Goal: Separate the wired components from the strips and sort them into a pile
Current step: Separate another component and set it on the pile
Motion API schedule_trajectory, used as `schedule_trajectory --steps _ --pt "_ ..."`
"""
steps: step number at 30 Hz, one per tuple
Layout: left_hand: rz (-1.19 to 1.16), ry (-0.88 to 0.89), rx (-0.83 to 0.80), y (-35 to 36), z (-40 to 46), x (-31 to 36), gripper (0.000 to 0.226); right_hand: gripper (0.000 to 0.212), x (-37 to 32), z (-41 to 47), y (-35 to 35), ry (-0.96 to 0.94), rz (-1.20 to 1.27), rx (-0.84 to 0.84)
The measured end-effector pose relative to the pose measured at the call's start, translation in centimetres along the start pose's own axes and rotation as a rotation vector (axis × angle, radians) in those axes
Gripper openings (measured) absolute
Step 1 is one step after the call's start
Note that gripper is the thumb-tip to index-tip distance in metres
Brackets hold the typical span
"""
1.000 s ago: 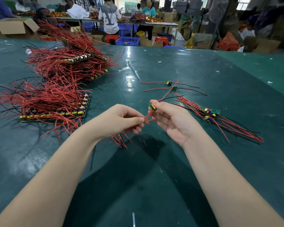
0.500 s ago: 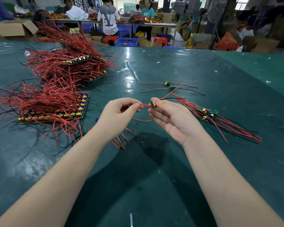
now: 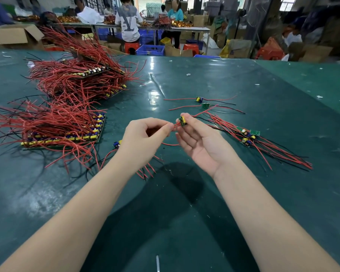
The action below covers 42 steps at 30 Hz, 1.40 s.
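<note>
My right hand pinches a small green wired component with a yellow part between thumb and fingertips, palm up. My left hand pinches that component's red wires just left of it. Under my left hand lie a few more components with red wires. A pile of separated components with long red and black wires lies to the right. A strip of joined components bristling with red wires lies at the left, and a stack of more strips sits behind it.
Two loose components lie beyond my hands on the green table. Small white scraps dot the far table. People work at benches beyond the table's far edge, among cardboard boxes and blue crates.
Both hands rose slightly and the left hand slid up along the red wires toward the component; the right hand still holds it.
</note>
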State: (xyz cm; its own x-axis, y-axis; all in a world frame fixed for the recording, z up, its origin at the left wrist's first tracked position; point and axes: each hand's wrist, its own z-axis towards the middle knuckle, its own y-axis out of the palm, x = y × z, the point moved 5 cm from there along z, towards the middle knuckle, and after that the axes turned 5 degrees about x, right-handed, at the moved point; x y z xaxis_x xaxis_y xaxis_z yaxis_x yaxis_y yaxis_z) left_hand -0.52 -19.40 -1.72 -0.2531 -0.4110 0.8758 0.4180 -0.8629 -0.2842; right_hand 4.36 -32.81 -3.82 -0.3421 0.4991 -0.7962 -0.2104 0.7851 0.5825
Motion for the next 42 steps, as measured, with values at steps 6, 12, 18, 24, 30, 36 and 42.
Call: schedule_trajectory --steps 6,12,18,24,30,36,42 --pt "0.035 0.062 0.022 -0.1 0.0 0.5 0.014 0.008 -0.1 -0.1 0.2 -0.1 -0.172 -0.042" --pt "0.096 0.097 0.016 0.1 -0.2 0.7 0.013 0.016 -0.2 -0.1 0.2 -0.116 -0.26 -0.018" --pt "0.207 0.246 0.085 -0.1 -0.3 1.5 0.021 0.015 -0.1 -0.2 0.2 0.022 -0.213 -0.011" --pt "0.311 0.404 0.1 0.0 -0.3 1.5 0.01 0.014 0.0 0.0 -0.2 0.086 -0.221 0.021" --pt "0.344 0.553 0.133 -0.1 -0.6 1.8 0.013 0.026 0.1 0.1 -0.2 0.139 -0.176 0.001" --pt "0.339 0.529 0.227 -0.3 -0.8 2.2 0.008 0.023 0.2 0.1 0.0 0.108 -0.183 -0.03" --pt "0.313 0.42 0.281 -0.3 -0.9 2.2 0.006 0.029 0.3 0.3 0.1 0.006 -0.239 -0.036"
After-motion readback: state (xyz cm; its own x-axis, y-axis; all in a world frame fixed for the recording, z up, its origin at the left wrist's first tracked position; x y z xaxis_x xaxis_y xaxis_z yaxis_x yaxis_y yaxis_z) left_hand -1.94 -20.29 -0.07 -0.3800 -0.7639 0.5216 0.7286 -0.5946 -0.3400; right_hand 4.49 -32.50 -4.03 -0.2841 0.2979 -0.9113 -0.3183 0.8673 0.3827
